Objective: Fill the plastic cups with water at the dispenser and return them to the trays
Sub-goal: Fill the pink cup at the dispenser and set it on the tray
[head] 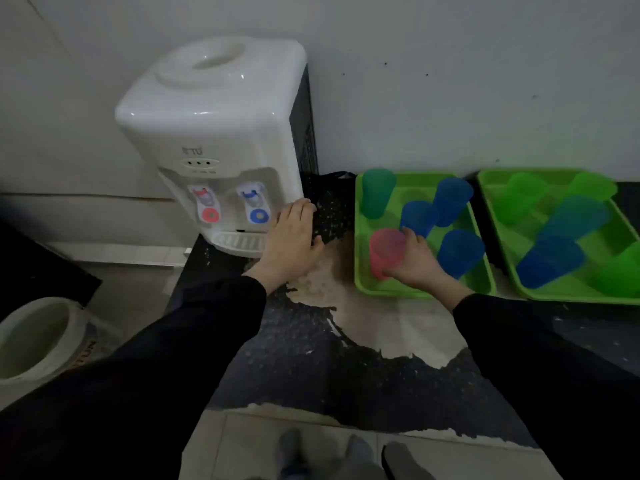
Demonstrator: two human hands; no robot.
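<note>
Gripping the pink cup (386, 252) from its right side, the right hand (420, 265) is curling fingers and thumb round the wall. The cup is standing upright, mouth up, in the corner of the left green tray (381, 292) closest to those fingers. Its base is seemingly on the tray floor, though the dim, soft view is not letting me confirm contact or any water inside. Long axis is running vertical.

The left hand (294, 237) is lying flat, fingers straight, holding nothing, fingertips touching the lower right side of the dispenser (214, 116).

Key relation: the blue tap (256, 209) and drip grille (239, 241) are sitting left of the gripping fingers, just beyond the left hand, which is the nearer hand to the tap.

Judgement: the cup is needing to travel leftward, kept upright, past that left hand. Blue cups (460, 252) are standing just behind and right of the right fingers, near enough to be clipped.
</note>
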